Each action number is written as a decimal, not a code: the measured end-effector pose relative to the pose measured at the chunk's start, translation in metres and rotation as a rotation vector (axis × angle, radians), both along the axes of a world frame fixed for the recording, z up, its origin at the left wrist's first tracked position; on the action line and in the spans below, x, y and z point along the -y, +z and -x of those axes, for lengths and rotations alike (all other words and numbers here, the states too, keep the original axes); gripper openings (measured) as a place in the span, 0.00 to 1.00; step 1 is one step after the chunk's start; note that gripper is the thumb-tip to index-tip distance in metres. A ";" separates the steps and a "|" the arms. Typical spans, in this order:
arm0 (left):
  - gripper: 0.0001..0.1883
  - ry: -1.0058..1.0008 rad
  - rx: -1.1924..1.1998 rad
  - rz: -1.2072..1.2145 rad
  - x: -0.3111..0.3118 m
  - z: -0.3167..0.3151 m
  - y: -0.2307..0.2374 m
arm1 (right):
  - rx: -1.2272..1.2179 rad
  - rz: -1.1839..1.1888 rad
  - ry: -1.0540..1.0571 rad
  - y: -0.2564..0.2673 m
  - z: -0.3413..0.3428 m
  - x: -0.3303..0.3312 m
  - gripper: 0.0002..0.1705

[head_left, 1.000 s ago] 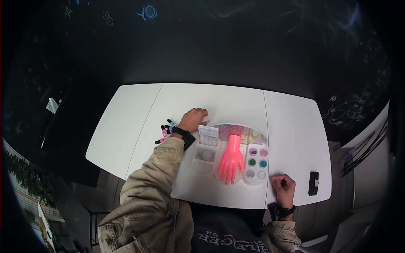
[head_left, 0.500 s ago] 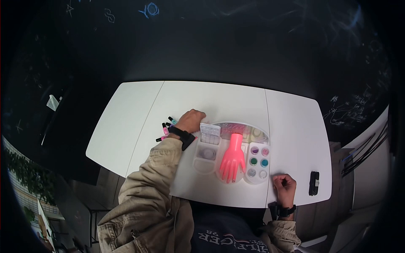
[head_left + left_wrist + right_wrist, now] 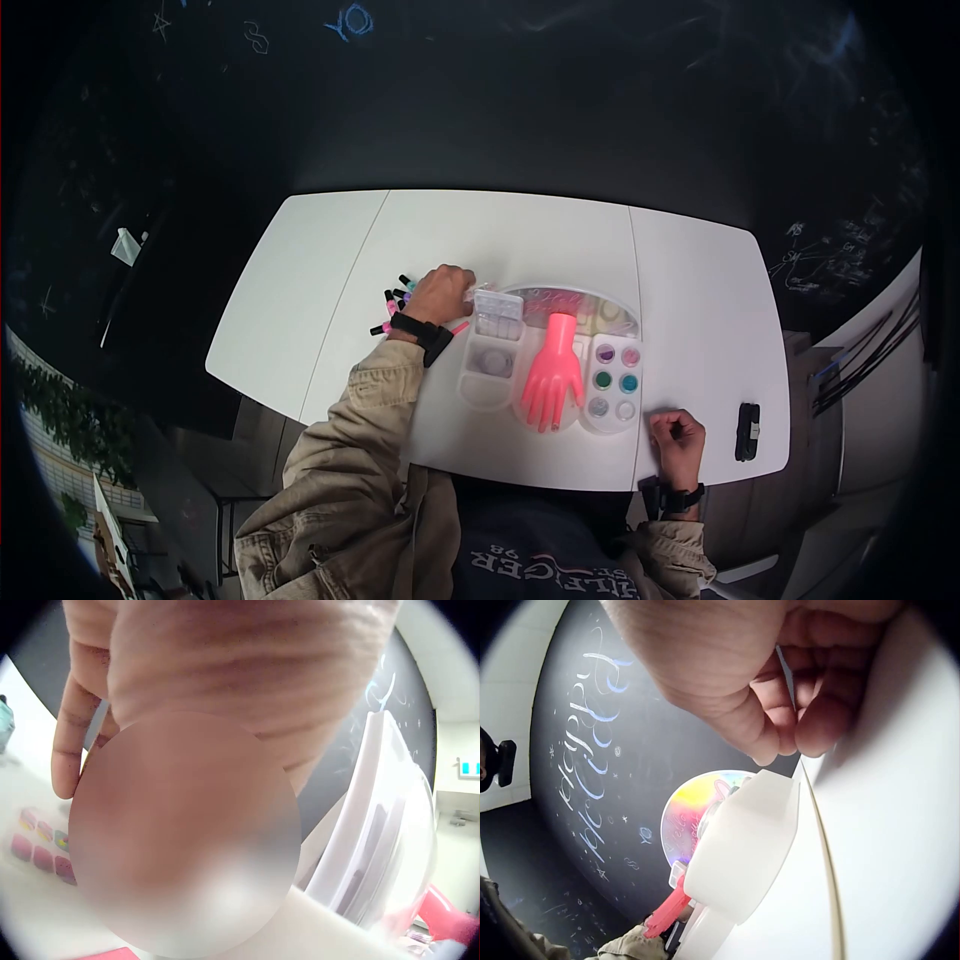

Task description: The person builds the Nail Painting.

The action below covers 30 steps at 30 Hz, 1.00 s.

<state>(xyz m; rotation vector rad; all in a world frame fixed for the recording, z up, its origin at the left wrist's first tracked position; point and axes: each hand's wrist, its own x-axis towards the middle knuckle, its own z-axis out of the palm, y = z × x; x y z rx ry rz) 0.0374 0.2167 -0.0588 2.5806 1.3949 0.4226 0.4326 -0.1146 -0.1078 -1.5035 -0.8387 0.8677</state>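
Observation:
In the head view my left hand (image 3: 443,293) reaches to the back left corner of a white compartment box (image 3: 486,392), its fingers curled at a clear packet (image 3: 473,294). The left wrist view shows rows of pink nail-shaped pieces (image 3: 43,853) below the fingers; a blurred disc hides part of that hand. Several nail polish bottles (image 3: 391,303) lie left of the wrist. A pink mannequin hand (image 3: 551,378) lies in the box, fingers toward me. My right hand (image 3: 678,438) rests on the table to the right, loosely curled, thumb near fingertips, holding nothing.
A white tray with several glitter pots (image 3: 602,380) makes up the box's right side. The box's rounded iridescent lid (image 3: 691,806) stands up behind. A pink stick (image 3: 459,328) lies beside the left wrist. A black bundle (image 3: 747,432) lies near the table's right edge.
My left hand has drawn back a little leftward from behind the box corner, and the clear packet shows farther left. The right hand has stayed in place.

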 end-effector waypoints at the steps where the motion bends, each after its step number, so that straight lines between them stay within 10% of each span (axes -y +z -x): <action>1: 0.20 -0.004 0.007 0.017 -0.002 0.001 -0.003 | 0.003 -0.001 0.003 -0.001 -0.001 0.000 0.09; 30: 0.13 0.108 0.046 0.086 -0.017 0.008 -0.009 | 0.019 0.003 0.002 0.002 0.000 0.000 0.10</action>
